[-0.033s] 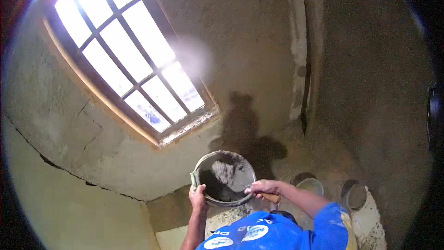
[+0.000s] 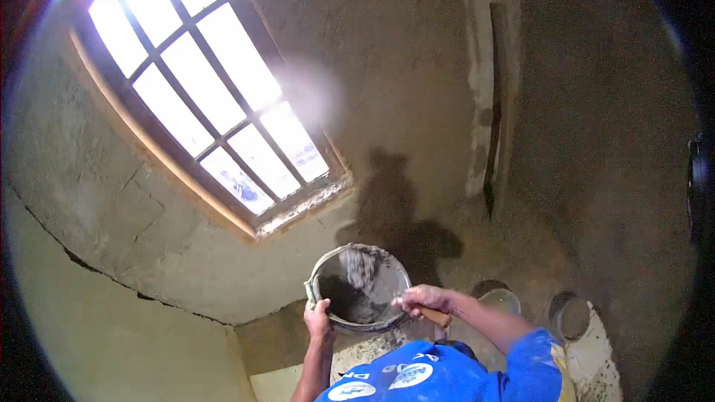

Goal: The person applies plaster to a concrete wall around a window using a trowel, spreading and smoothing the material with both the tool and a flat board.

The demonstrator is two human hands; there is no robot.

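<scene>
A round pan (image 2: 322, 259) with a mortar-caked rim is held in front of my body. My left hand (image 2: 319, 320) grips its left rim, thumb over the edge. In my right hand (image 2: 428, 299), at the right rim, is a trowel (image 2: 436, 317), its wooden handle sticking out below my fist. The grey blade reaches into the pan and is partly hard to tell from the mortar. A lump of wet grey mortar (image 2: 360, 268), blurred by motion, shows near the far side of the pan; whether it touches the blade I cannot tell.
A barred window (image 2: 216, 78) lets in bright light at upper left. The rough plastered wall (image 2: 387, 52) carries a long dark groove (image 2: 493, 104). Two buckets, one pale (image 2: 505, 299) and one darker (image 2: 572, 317), stand at right beside a splattered white board (image 2: 596, 361).
The mortar lump has shifted toward the far rim of the pan. My right hand has moved slightly, and the left still holds the rim.
</scene>
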